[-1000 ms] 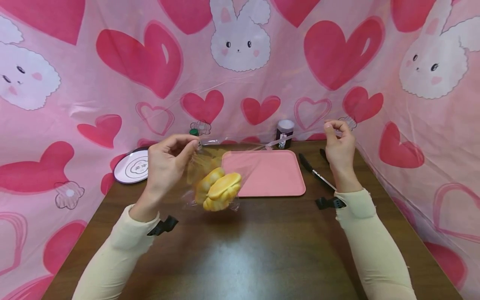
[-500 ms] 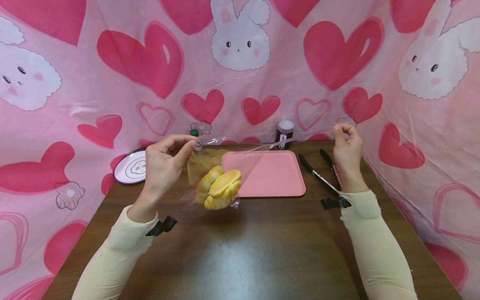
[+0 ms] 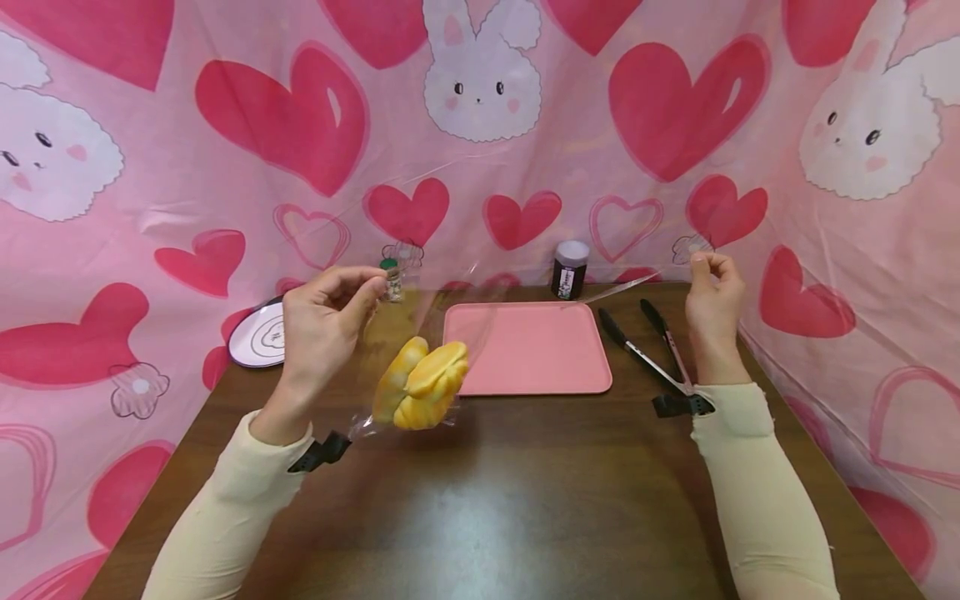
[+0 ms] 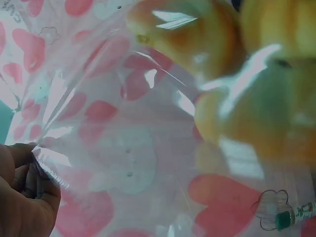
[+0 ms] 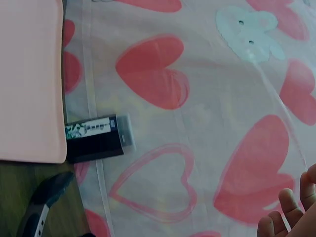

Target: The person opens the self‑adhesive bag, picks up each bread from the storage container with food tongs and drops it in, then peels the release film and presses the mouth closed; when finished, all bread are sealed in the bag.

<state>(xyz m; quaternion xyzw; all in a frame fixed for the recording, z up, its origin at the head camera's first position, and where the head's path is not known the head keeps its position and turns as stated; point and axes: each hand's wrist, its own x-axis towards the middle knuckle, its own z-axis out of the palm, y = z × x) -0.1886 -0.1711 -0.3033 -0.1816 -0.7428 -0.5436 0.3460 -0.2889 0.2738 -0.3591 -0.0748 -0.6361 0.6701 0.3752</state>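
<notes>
A clear plastic bag (image 4: 118, 163) hangs from my left hand (image 3: 324, 325), whose thumb and fingers pinch its gathered top edge. Inside the bag are several yellow bread rolls (image 3: 431, 387), held above the table; they fill the upper right of the left wrist view. My right hand (image 3: 716, 308) is raised on the right, thumb and index finger pinching the end of a thin clear strip (image 3: 622, 287). That strip slants down and left over the tray's back edge, apart from the rolls. The right wrist view shows the strip rising from the fingertips (image 5: 311, 175).
A pink tray (image 3: 536, 350) lies on the brown table (image 3: 480, 500). Black-handled tongs (image 3: 645, 354) lie right of it. Behind stand a dark jar (image 3: 569, 279) and a small green-capped bottle (image 3: 392, 287). A white plate (image 3: 258, 337) is partly behind the left hand.
My right hand has moved right, drawing the strip away from the bag. The bag with the rolls has swung slightly left. My left hand has shifted a little left, still gripping the bag.
</notes>
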